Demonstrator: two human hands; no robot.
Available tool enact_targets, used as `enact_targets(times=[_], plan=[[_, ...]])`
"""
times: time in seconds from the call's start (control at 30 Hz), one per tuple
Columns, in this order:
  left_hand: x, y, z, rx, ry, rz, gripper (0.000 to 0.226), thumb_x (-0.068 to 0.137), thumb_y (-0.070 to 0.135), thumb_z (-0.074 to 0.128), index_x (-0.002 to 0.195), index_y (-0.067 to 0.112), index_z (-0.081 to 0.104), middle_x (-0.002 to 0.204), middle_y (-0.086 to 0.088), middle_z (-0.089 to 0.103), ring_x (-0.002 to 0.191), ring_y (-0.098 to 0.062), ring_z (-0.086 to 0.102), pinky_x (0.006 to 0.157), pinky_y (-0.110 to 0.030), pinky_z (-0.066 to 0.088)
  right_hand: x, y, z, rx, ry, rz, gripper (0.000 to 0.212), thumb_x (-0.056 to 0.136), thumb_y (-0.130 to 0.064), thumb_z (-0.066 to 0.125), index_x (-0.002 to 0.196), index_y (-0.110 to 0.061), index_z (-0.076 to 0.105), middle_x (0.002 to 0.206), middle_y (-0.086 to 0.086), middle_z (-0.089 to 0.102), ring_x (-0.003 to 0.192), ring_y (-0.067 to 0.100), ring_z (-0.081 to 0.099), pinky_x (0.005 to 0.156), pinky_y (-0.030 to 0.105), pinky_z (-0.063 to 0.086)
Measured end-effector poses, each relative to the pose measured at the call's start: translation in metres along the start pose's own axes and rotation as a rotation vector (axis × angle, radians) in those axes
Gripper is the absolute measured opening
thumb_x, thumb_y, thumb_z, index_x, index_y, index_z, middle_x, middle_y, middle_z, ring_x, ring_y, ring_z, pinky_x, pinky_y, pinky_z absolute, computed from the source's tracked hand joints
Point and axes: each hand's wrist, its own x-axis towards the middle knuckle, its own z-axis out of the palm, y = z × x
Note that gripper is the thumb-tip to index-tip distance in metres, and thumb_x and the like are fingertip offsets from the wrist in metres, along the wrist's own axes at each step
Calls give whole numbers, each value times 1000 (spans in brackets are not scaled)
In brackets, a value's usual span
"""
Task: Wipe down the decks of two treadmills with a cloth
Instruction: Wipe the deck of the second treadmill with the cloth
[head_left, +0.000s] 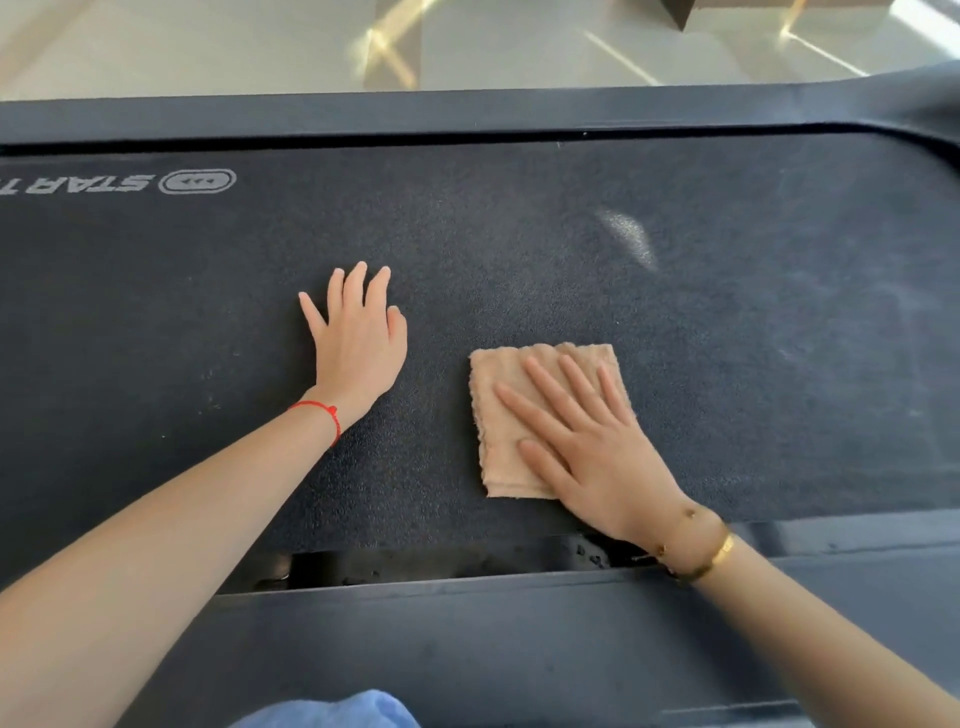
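My right hand (587, 447) lies flat and open on the folded cloth (511, 415), pressing it to the belt (727, 322); it grips nothing. My left hand (358, 338) is open too, fingers spread, braced empty on the belt, well apart from the cloth. The cloth sits near the belt's near edge, just short of the gap (415, 564) at the side rail (467, 634). Risk: with palm pressure only, the cloth can bunch or slide out from under my fingers. A stroke toward me could push its edge into that gap. A pale smear (626, 234) lies further out, unwiped.
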Motion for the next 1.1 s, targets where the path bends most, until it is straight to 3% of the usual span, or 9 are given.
enact_targets(times=[0.13, 0.27, 0.47, 0.6, 0.7, 0.8, 0.93, 1.1], plan=[[-2, 28, 6, -14, -17, 53, 53, 104, 31, 33, 156, 21, 25, 163, -4, 19, 153, -24, 8, 120, -62, 1, 12, 50, -10, -11, -7, 252, 54, 101, -58, 10, 154, -47, 8, 166, -9, 0, 153, 25, -7, 122, 48, -6], [-5, 49, 15, -37, -32, 57, 54, 104, 32, 33, 156, 22, 23, 164, -4, 18, 153, -24, 7, 119, -64, 1, 44, 67, -18, -3, -9, 436, 54, 103, -51, 18, 156, -45, 5, 167, -7, 0, 153, 29, -7, 121, 51, -9], [-8, 54, 23, -3, -16, 63, 54, 103, 33, 32, 156, 22, 25, 164, -5, 19, 152, -26, 9, 119, -64, 2, 4, 11, -7, -78, -51, 73, 55, 101, -54, 10, 156, -44, 6, 166, -8, 4, 153, 30, -1, 121, 55, -1], [-9, 52, 24, 6, -10, 66, 54, 104, 33, 31, 156, 23, 24, 164, -5, 18, 153, -26, 9, 119, -63, 2, -30, 9, -3, -30, -57, -83, 54, 105, -52, 17, 157, -42, 7, 167, -9, 1, 153, 23, -8, 123, 51, -3], [-10, 53, 24, 16, -12, 65, 55, 104, 34, 30, 157, 23, 22, 164, -4, 17, 153, -26, 8, 120, -63, 2, -31, 35, -8, -32, -59, -21, 55, 103, -55, 13, 156, -45, 5, 166, -12, -2, 153, 20, -10, 123, 47, -5], [-10, 54, 23, 20, -18, 66, 55, 104, 35, 29, 157, 22, 21, 165, -5, 16, 153, -26, 8, 120, -63, 2, -5, 67, -15, 1, -35, 206, 54, 99, -61, 7, 152, -50, 2, 166, -12, -3, 153, 22, -9, 122, 47, -8], [-11, 56, 23, 30, -20, 67, 55, 104, 35, 29, 157, 22, 21, 165, -6, 17, 153, -27, 8, 119, -63, 3, 46, 77, -17, -8, -7, 435, 54, 103, -52, 18, 155, -46, 7, 167, -6, 2, 153, 28, -5, 121, 52, -7], [-12, 55, 23, 33, -13, 73, 55, 103, 34, 29, 157, 21, 22, 165, -7, 18, 153, -28, 9, 119, -64, 3, 49, 38, -10, -43, -4, 319, 55, 103, -53, 18, 156, -45, 9, 167, -6, 5, 153, 30, -2, 121, 53, -5]])
